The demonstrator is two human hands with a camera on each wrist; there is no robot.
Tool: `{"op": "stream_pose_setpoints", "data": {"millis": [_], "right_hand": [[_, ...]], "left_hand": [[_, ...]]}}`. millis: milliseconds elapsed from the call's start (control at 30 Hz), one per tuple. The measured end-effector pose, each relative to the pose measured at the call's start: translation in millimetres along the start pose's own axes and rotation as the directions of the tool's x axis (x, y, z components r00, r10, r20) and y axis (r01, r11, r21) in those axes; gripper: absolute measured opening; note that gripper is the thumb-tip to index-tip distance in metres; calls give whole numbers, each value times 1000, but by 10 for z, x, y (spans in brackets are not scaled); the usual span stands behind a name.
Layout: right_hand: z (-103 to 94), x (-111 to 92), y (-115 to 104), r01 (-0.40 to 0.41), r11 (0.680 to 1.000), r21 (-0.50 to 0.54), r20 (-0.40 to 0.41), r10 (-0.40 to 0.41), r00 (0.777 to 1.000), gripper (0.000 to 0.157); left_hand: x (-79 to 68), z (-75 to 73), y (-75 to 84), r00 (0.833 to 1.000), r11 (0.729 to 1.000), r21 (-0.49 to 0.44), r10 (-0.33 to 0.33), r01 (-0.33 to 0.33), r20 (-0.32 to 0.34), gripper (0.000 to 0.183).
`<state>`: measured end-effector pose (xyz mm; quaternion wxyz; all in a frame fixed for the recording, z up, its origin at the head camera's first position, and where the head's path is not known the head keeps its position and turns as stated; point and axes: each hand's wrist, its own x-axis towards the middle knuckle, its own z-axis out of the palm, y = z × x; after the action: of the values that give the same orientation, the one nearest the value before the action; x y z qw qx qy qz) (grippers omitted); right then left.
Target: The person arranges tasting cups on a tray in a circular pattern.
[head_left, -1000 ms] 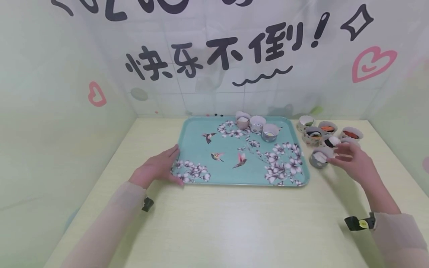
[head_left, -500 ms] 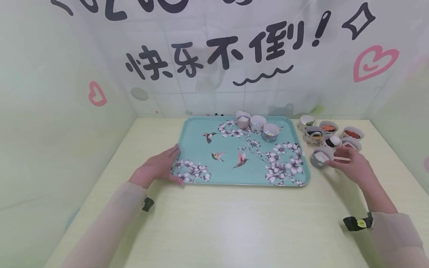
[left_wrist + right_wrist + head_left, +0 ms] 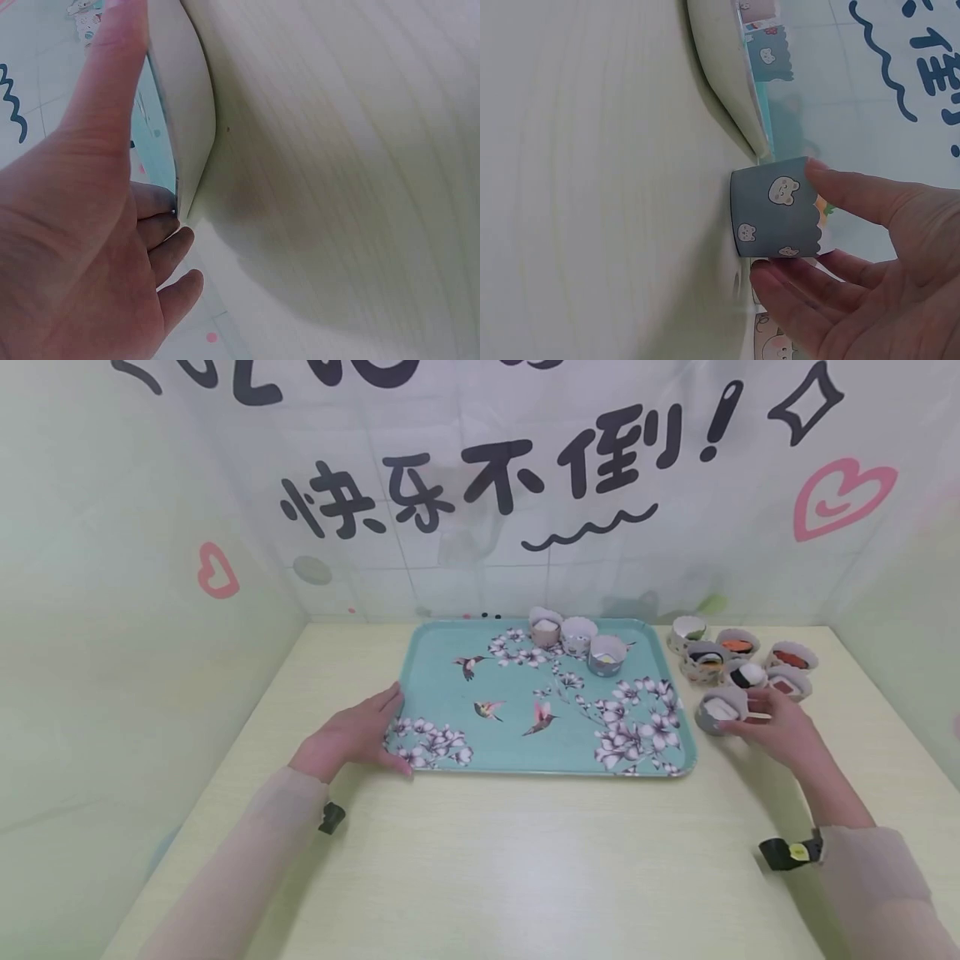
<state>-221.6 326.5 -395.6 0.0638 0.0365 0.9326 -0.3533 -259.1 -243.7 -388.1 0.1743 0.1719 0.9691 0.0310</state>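
The blue-grey paper cup stands upright on the desk, just beside the right edge of the tray, with a white filling inside. In the head view the right hand pinches it, thumb on the near side, fingers on the right. A group of cups stands behind it, and a trio of cups on the tray. The left hand rests at the tray's near left corner, spread, holding nothing.

The left wrist view shows that thumb stretched well apart from the fingers, whose tips meet the rim.

In the right wrist view the thumb meets the cup's scalloped lip, the fingers opposite. Its wall looks thin: probably light, fairly stiff, easily dented, not very slippery. A gentle hold lower on the wall, thumb opposing fingers, should suit it better than the lip, which may flex.
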Motion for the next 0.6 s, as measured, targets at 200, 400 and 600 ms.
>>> {"op": "stream_pose_setpoints", "data": {"millis": [200,400,600], "right_hand": [[29,59,4,13,1000,-11,-13,-13,1000,78],[28,82,-10,7,1000,-18,-14,-7,1000,76],[21,81,-24,6,999,-37,-12,-6,1000,75]], "left_hand": [[0,9,-4,1000,1000,10,3,-3,2,141],[1,6,-4,1000,1000,7,0,0,5,142],[9,22,-19,1000,1000,27,6,-6,1,144]]}}
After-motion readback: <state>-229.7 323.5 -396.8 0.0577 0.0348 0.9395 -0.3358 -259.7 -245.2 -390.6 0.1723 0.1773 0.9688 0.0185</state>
